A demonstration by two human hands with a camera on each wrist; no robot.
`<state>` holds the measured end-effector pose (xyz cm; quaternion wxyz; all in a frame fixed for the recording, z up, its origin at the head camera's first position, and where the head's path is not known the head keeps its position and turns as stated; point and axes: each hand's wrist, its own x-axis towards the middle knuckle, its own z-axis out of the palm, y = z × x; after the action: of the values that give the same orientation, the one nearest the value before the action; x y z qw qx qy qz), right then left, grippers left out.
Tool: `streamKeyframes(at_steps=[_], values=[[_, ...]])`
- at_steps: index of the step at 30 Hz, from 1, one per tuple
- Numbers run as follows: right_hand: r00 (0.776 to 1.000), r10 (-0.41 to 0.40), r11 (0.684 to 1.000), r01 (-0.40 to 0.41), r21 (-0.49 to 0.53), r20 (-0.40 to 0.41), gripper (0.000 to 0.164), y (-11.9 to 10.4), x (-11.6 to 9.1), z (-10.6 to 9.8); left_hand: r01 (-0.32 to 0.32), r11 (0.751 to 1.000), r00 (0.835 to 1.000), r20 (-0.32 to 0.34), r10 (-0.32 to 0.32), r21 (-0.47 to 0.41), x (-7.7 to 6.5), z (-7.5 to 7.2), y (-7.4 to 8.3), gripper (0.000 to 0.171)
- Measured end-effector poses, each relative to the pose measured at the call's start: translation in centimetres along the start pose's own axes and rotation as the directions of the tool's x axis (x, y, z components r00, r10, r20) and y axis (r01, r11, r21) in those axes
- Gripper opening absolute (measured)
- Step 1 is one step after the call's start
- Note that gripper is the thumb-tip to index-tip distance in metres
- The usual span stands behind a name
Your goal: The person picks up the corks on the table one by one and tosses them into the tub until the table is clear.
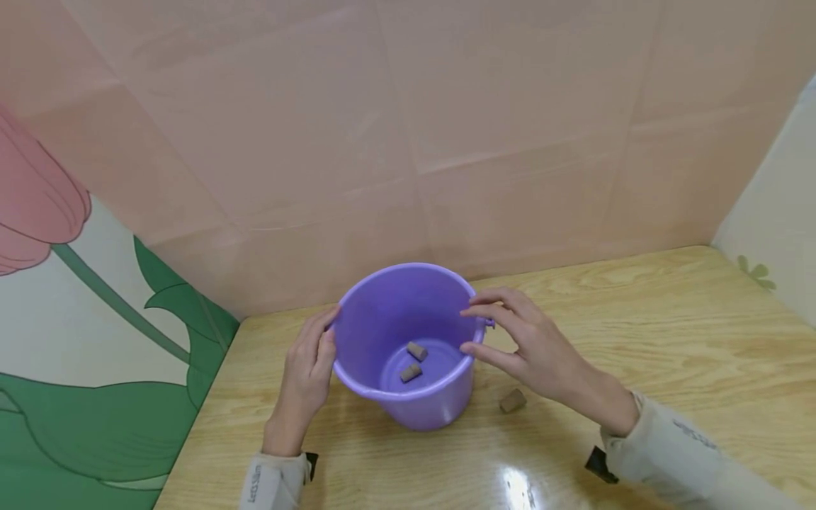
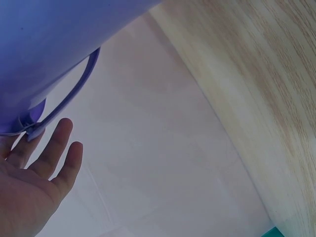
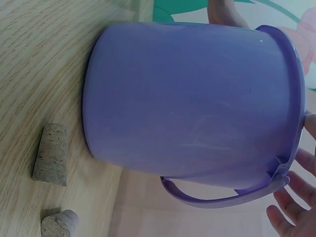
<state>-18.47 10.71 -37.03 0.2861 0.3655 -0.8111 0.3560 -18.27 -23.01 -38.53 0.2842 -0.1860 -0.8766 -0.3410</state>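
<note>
A purple plastic bucket [image 1: 423, 411] stands upright on the wooden table, with two corks [image 1: 417, 350] lying on its inner floor. My left hand [image 1: 304, 368] touches the left side of the rim, its fingers loosely extended near the handle joint in the left wrist view. On the opposite side, my right hand [image 1: 529, 340] has spread fingers and thumb at the rim, beside the handle's end. Its fingers show at the edge of the right wrist view. A cork [image 1: 513, 401] lies on the table right of the bucket; the right wrist view shows another cork [image 3: 59, 223] there.
The light wood table [image 1: 669, 340] extends far to the right of the bucket. Behind it rises a pinkish-beige covering [image 1: 408, 142]. A flower-patterned panel [image 1: 95, 439] stands along the left. The bucket's handle [image 3: 217, 201] hangs down along its far side.
</note>
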Motion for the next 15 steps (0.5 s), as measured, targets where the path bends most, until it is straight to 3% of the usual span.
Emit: streamKeyframes(at_steps=[15], values=[[0.996, -0.044, 0.999, 0.042, -0.033, -0.08, 0.042, 2.2, -1.7, -0.9, 0.023, 1.0, 1.0, 0.014, -0.023, -0.001, 0.0, -0.1, 0.1, 0.039]])
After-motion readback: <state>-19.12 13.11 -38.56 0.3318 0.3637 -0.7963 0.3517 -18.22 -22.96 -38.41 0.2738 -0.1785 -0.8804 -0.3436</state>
